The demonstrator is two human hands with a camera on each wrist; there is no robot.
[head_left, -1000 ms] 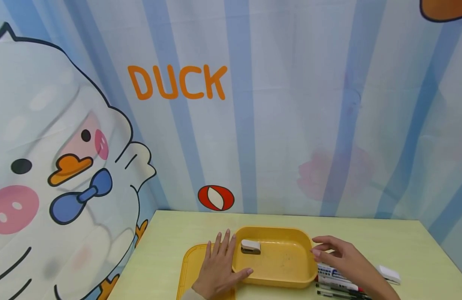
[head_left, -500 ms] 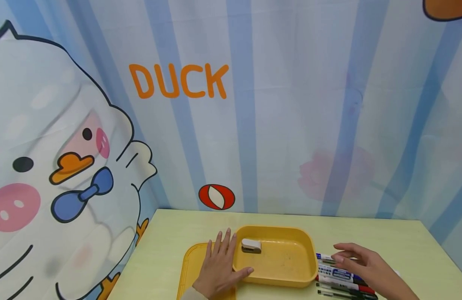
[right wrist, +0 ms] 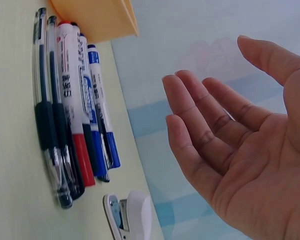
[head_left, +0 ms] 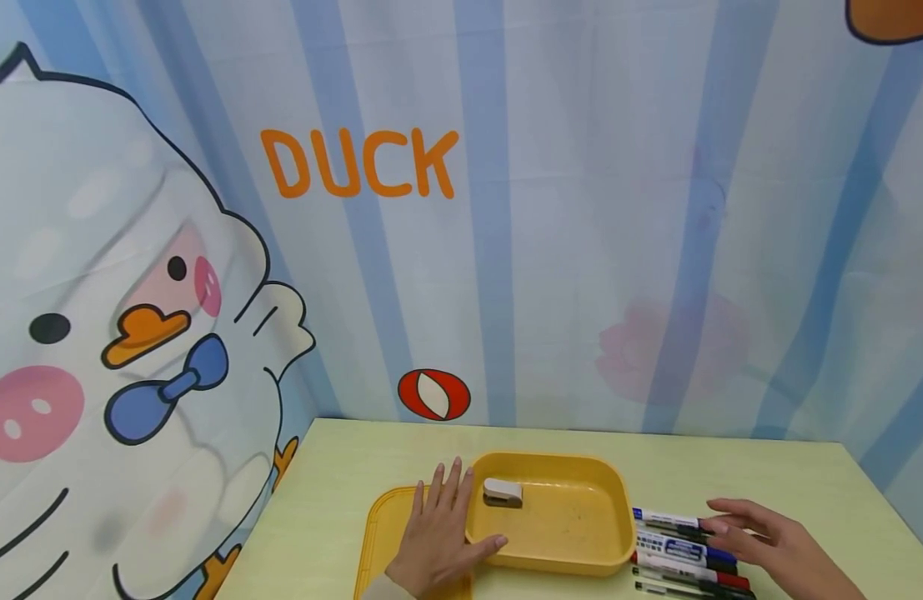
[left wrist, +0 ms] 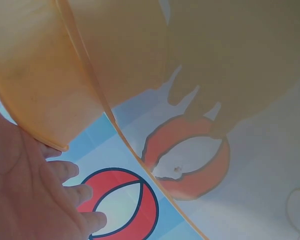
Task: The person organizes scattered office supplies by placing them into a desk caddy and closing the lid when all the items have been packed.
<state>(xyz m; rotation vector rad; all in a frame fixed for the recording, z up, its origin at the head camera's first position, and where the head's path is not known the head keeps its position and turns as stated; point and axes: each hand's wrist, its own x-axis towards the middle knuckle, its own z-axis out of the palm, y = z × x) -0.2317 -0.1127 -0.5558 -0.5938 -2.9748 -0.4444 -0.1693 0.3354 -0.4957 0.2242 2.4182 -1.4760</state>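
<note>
A white-and-grey stapler (head_left: 502, 492) sits toward the left in the yellow tray (head_left: 566, 533). My left hand (head_left: 440, 533) is at the tray's left side with fingers straight and thumb over the near rim, above a flat yellow tray or lid (head_left: 380, 521). My right hand (head_left: 780, 543) hovers with relaxed fingers and nothing in it, near the cap ends of a row of pens and markers (head_left: 674, 547). The right wrist view shows its palm and a second white stapler (right wrist: 138, 215) on the table, which the hand hides in the head view.
The pens lie side by side against the tray's right side, with red, blue and black caps. A pale yellow table (head_left: 806, 475) carries everything. Behind it hangs a striped curtain (head_left: 551, 250) printed with a duck.
My right hand has drawn away from the tray's right rim, moving right over the pens and exposing more of them. The second stapler became covered. My left hand stayed put.
</note>
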